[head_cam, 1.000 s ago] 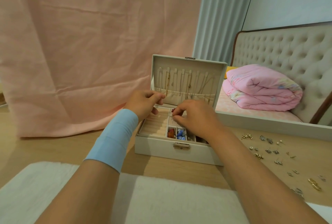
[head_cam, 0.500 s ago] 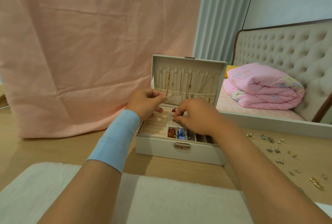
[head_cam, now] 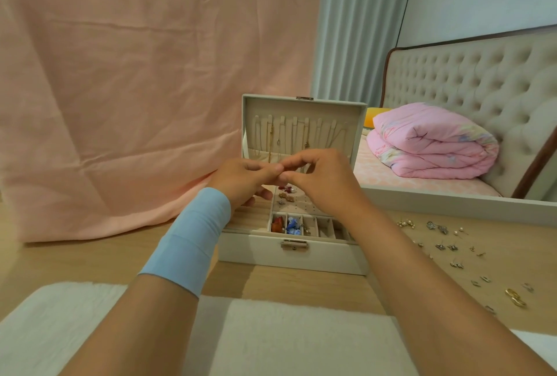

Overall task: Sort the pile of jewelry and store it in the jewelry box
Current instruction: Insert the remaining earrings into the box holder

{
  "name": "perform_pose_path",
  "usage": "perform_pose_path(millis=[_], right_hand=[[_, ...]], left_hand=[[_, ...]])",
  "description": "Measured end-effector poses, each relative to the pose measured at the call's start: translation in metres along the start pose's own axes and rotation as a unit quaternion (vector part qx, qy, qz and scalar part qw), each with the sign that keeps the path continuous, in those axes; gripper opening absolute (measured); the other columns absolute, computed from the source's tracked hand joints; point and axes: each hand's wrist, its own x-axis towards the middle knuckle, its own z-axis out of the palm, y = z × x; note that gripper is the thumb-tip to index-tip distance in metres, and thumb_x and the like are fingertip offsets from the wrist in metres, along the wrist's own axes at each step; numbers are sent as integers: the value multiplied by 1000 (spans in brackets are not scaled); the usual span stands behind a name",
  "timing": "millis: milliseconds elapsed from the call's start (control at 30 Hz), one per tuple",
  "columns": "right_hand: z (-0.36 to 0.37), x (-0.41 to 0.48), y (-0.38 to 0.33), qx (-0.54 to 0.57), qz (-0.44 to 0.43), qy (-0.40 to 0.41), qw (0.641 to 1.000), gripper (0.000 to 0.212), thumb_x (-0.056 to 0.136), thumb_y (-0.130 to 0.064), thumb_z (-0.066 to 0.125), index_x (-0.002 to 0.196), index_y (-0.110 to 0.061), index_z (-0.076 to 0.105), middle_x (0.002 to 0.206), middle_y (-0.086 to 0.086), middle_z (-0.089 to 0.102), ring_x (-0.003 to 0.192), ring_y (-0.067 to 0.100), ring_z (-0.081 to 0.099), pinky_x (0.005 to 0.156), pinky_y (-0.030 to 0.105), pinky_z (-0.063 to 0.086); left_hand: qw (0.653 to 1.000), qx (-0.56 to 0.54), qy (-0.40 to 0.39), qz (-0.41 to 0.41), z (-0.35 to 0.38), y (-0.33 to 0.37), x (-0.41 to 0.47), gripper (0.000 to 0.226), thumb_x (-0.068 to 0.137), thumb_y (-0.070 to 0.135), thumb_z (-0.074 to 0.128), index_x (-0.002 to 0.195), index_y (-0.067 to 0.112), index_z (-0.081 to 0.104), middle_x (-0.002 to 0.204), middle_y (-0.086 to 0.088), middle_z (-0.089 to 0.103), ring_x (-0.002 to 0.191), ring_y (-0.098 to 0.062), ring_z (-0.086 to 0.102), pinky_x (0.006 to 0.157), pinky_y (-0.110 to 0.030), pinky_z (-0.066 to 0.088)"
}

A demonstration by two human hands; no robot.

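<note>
The cream jewelry box point(head_cam: 325, 258) stands open on the wooden floor, its lid point(head_cam: 357, 122) upright with thin necklaces point(head_cam: 306, 137) hanging inside. Small earrings point(head_cam: 286, 192) sit on its perforated panel, and red and blue pieces point(head_cam: 284, 223) lie in the front compartments. My left hand point(head_cam: 241, 180), with a blue wrist band, and my right hand point(head_cam: 322, 183) meet fingertip to fingertip above the box. Together they pinch a piece too small to make out. Loose earrings point(head_cam: 446, 244) and gold rings point(head_cam: 515, 297) are scattered on the floor at the right.
A white rug point(head_cam: 286, 339) lies in front of me. A pink cloth point(head_cam: 135, 104) hangs behind the box. At the right is a bed frame edge point(head_cam: 452, 202) with a folded pink quilt point(head_cam: 431, 143) and a tufted headboard point(head_cam: 482, 80).
My right hand rose from the earring panel and met my left hand above the box. The earring panel, hidden before, now shows.
</note>
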Motion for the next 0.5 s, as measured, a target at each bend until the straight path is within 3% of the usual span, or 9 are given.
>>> perform_pose_path(millis=[233, 400, 500], right_hand=[[-4, -1, 4, 18, 38, -34, 999, 12, 87, -24, 78, 95, -32, 81, 86, -18, 75, 81, -7, 64, 73, 13, 46], [-7, -4, 10, -93, 65, -116, 987, 4, 82, -27, 82, 84, -31, 80, 82, -18, 72, 80, -3, 65, 73, 18, 47], [-5, -9, 8, -133, 49, -139, 980, 4, 83, -30, 82, 87, -28, 80, 85, -16, 73, 81, -1, 65, 71, 18, 48]], left_hand=[[993, 114, -13, 27, 1, -2, 2, 17, 95, 43, 58, 93, 38, 74, 90, 19, 75, 86, -7, 66, 80, -29, 49], [946, 319, 3, 59, -1, -8, 4, 10, 88, 32, 69, 96, 35, 73, 93, 19, 67, 89, -2, 60, 83, -22, 45], [938, 338, -29, 65, 3, -11, 4, 10, 86, 32, 72, 95, 35, 75, 90, 21, 66, 82, 4, 56, 80, -21, 44]])
